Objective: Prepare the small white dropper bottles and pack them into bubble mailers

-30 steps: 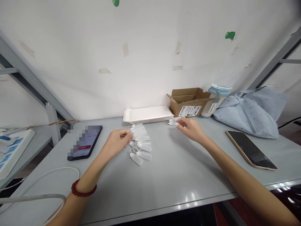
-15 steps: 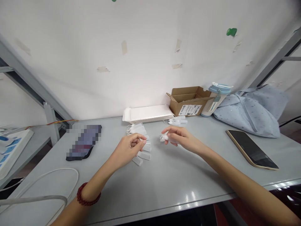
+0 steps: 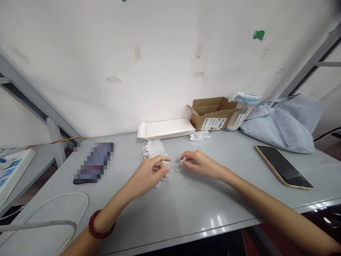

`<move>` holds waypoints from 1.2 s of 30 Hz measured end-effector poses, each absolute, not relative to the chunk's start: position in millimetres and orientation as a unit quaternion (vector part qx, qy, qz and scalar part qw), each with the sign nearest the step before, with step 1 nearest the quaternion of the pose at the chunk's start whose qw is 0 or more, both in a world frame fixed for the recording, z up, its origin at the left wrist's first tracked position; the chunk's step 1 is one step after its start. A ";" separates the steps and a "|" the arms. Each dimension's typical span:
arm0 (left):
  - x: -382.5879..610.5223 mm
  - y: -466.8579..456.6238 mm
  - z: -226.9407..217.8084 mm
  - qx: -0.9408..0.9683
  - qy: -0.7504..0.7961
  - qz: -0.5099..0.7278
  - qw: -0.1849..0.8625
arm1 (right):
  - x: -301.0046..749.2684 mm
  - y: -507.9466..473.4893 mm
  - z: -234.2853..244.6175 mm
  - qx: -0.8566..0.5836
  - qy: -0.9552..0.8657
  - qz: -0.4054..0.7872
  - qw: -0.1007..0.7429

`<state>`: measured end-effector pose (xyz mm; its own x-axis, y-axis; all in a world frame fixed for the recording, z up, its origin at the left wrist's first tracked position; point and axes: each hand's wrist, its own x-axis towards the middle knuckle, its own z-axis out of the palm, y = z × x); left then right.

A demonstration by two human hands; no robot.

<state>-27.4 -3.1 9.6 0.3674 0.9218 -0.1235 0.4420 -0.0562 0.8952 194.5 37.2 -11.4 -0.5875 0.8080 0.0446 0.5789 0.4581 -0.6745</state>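
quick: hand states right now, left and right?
Left hand: closed, fingertips pinched over the row of small white plastic tags; grip on one cannot be told.
Right hand: closed, pinching one small white string-looped tag.

Not one word or number can be read anywhere in the scene. The closest thing to text is the white shipping label (image 3: 213,123) on the front of the cardboard box (image 3: 213,114) at the far right of the table. It carries black print and what may be a barcode block, all too small to make out. The pale cup (image 3: 238,117) just right of the box has a vertical printed strip down its side, equally illegible. The phone (image 3: 93,163) lying at the left has its screen blurred out. The white tags (image 3: 153,147) in the middle show plain faces.
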 end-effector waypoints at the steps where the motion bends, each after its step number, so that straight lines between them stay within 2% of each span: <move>1: -27.9 -2.6 9.4 0.680 0.503 0.259 0.467 | 194.8 36.9 -10.5 -0.412 -0.835 0.318 0.180; 5: -28.5 -1.1 9.5 0.676 0.511 0.265 0.459 | 193.4 32.9 -7.1 -0.377 -0.850 0.331 0.162; 11: -28.9 -1.1 7.2 0.675 0.516 0.260 0.459 | 191.3 29.0 -5.0 -0.386 -0.797 0.380 0.266; 15: -28.0 -2.4 4.3 0.686 0.508 0.240 0.461 | 190.6 26.4 0.3 -0.374 -0.754 0.453 0.293; 36: -22.9 -3.8 4.9 0.671 0.450 0.255 0.531 | 186.8 18.9 3.7 -0.348 -0.750 0.503 0.254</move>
